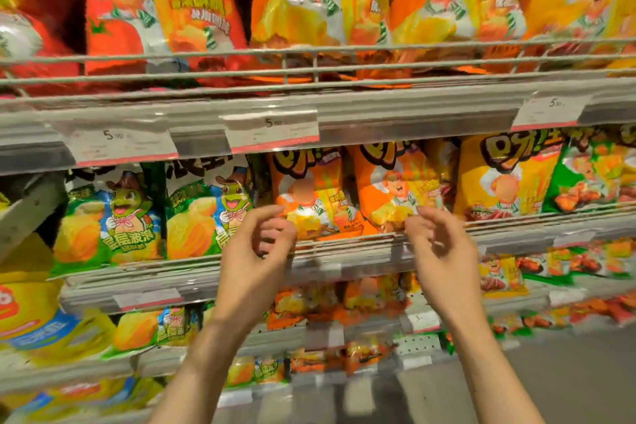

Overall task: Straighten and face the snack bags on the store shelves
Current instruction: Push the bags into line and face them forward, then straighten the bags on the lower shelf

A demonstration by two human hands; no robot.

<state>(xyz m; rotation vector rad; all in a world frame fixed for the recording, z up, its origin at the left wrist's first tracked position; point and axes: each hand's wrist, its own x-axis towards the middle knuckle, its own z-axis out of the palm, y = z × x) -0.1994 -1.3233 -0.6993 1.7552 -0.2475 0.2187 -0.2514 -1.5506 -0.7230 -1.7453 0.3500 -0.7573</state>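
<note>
both hands hover at the middle shelf: left hand (265, 244) and right hand (437, 244) loosely curled, holding nothing, just before two orange bags (309, 196). i judge these upright and faced; lower shelves (430, 344) look untidy, remaining.

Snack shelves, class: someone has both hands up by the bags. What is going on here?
A person is tidying a store snack display. The left hand and right hand are raised in front of two orange snack bags on the middle shelf, fingers loosely curled; neither clearly grips a bag yet. Green bags stand to the left, a yellow bag to the right, all facing forward. Price tags hang above.
</note>
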